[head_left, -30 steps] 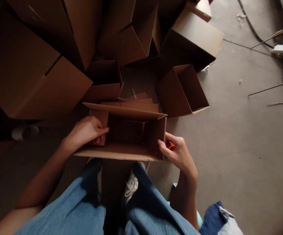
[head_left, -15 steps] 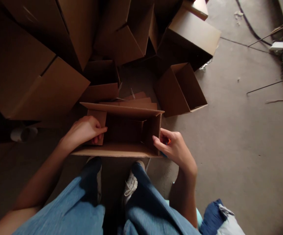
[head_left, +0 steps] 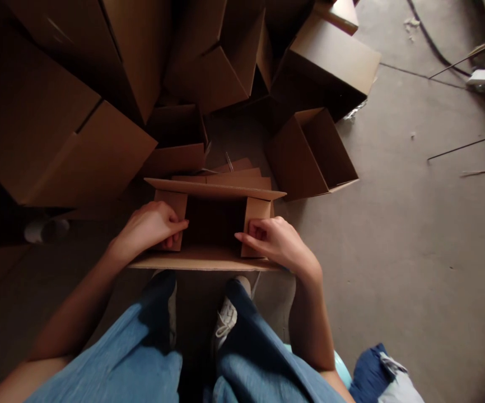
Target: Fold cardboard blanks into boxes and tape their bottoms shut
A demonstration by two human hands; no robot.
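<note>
The fingers of the left hand (head_left: 150, 226) and the right hand (head_left: 278, 243) are closed, each pinching one of two short flaps (head_left: 256, 214) of one open cardboard box (head_left: 209, 260). Both thumbs are hidden, and the box inside is too dark to see. The box lies on the concrete floor (head_left: 393, 224), near many cartons (head_left: 87, 151).

An open cardboard carton (head_left: 213, 224) sits on the concrete floor (head_left: 393, 235) at lower centre, with the left hand (head_left: 150, 228) on its left inner flap and the right hand (head_left: 276, 243) on its right one. Flat cardboard sheets (head_left: 234, 172) lie behind it, a smaller open box (head_left: 309, 157) stands to the right, and stacked cartons (head_left: 78, 151) fill the upper left.
</note>
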